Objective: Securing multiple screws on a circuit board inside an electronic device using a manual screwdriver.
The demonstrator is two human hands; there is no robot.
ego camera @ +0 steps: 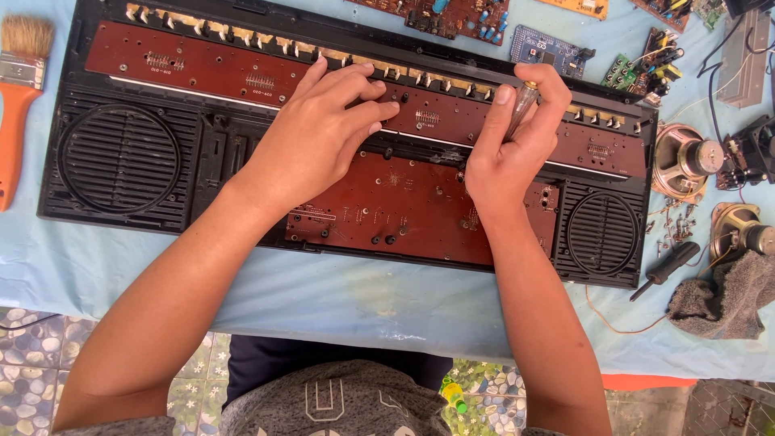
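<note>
A long black keyboard casing [121,153] lies open on the blue-covered table, with brown circuit boards [194,60] inside and round speaker grilles at each end. My left hand [323,129] rests flat on the upper board near the middle, fingers spread against it. My right hand [513,137] grips a screwdriver with a clear handle [523,105], held upright with its tip down on the board just right of my left hand.
An orange-handled paintbrush [20,81] lies at the far left. On the right sit loose speakers [682,161], a black screwdriver [666,270], a grey rag [726,295], small screws and several circuit boards [549,48] along the back edge.
</note>
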